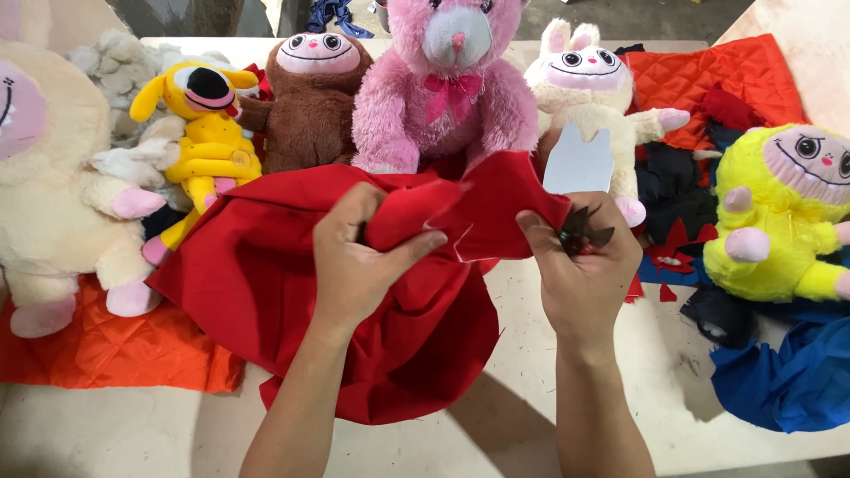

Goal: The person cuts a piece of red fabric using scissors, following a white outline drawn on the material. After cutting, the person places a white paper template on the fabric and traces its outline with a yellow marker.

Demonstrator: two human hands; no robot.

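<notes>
A large piece of red cloth [266,274] lies bunched on the pale table [513,381] in front of me. My left hand [359,261] pinches a raised fold of it between thumb and fingers. My right hand [584,270] grips dark scissors [580,237] at the cloth's cut edge and also holds a white card template [577,164] that sticks up above the fingers. A jagged cut edge shows in the cloth between my two hands.
Plush toys line the far side: cream [53,186], yellow dog [208,133], brown [310,97], pink bear [443,88], white rabbit [593,97], yellow [779,221]. Orange quilted fabric [115,350] lies left, red quilted fabric [708,80] back right, blue cloth [788,381] right.
</notes>
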